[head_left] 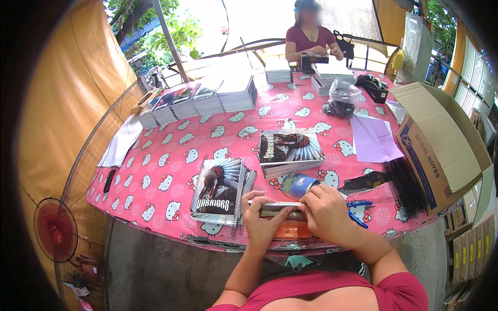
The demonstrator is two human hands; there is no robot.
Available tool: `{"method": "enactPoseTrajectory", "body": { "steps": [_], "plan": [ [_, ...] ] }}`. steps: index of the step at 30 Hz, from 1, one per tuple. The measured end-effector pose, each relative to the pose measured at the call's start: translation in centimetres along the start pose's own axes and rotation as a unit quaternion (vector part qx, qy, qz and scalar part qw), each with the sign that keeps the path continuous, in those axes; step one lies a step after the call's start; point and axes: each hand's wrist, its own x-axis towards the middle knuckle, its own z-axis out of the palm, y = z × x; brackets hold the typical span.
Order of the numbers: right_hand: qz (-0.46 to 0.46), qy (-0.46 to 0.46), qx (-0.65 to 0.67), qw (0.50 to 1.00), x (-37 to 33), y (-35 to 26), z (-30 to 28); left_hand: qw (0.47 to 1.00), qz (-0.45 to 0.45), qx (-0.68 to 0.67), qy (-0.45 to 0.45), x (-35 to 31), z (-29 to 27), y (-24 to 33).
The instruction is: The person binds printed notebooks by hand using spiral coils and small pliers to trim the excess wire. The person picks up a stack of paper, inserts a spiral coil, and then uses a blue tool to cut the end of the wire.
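Close to the table's front edge, my left hand [262,220] and my right hand [329,212] grip a thin pad [277,205], probably a notebook, seen edge-on. My left thumb presses along its near side, while the right fingers pinch its right end. Under it sits an orange object [293,231], mostly hidden by the pad and hands. Just beyond my right fingers is a rounded blue and olive object [299,185] whose kind I cannot make out. Blue-handled pliers [358,217] lie right of my right hand. A pile of spiral notebooks [218,189] lies left of my left hand.
Another notebook stack [290,150] lies ahead, with long rows of stacks [199,101] at far left. Right are black spiral coils [407,186], lilac sheets [374,137] and an open cardboard box [436,145]. Across the pink table [166,186], a person [311,39] handles a dark object.
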Motion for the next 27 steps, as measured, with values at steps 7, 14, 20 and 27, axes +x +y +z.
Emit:
{"method": "enactPoseTrajectory", "body": {
  "steps": [7, 14, 20, 27],
  "plan": [
    [0.083, -0.241, 0.026, 0.967, 3.5, 9.7, -3.3, 1.000, 0.007, -0.019, -0.008, -0.1, -0.1, -0.3],
    [0.089, -0.260, -0.038, 0.961, -1.3, 15.0, 4.1, 0.997, 0.018, 0.070, -0.006, -0.2, -0.1, 0.7],
    [0.002, -0.039, 0.026, 0.999, -1.1, 13.5, 5.4, 0.988, 0.061, 0.144, 0.008, 0.2, -0.1, 2.2],
    [0.124, -0.241, -0.125, 0.954, -0.2, 12.3, 4.5, 0.992, 0.058, 0.108, 0.000, 0.2, 0.6, 1.2]
  ]
}}
